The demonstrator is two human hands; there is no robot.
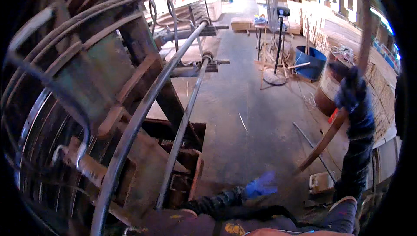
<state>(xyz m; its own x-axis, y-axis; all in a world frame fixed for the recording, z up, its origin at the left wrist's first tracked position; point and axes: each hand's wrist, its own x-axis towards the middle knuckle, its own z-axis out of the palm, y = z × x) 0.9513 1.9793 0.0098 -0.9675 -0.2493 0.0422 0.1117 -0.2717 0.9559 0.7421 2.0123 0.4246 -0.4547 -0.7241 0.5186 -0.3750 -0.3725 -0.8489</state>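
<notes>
My right hand (pixel 351 90), in a dark blue glove with a black sleeve, is raised on the right side. Its fingers wrap round a long brown wooden pole (pixel 326 142), which looks bent. The pole runs from the upper right edge down toward the floor, slanting left at its lower end. Low in the middle, close to my body, my left hand (pixel 261 184) wears a bright blue glove. Its fingers point right, stretched out and somewhat blurred, and nothing shows in them.
Heavy machinery with metal pipes (pixel 176 58) fills the left, beside a floor pit (pixel 197 132). Ahead stand a fan (pixel 273 10), a blue tub (pixel 310 62) and a rusty drum (pixel 328 86). A thin rod (pixel 310 142) lies right; stacked wood sheets (pixel 382 92) line that side.
</notes>
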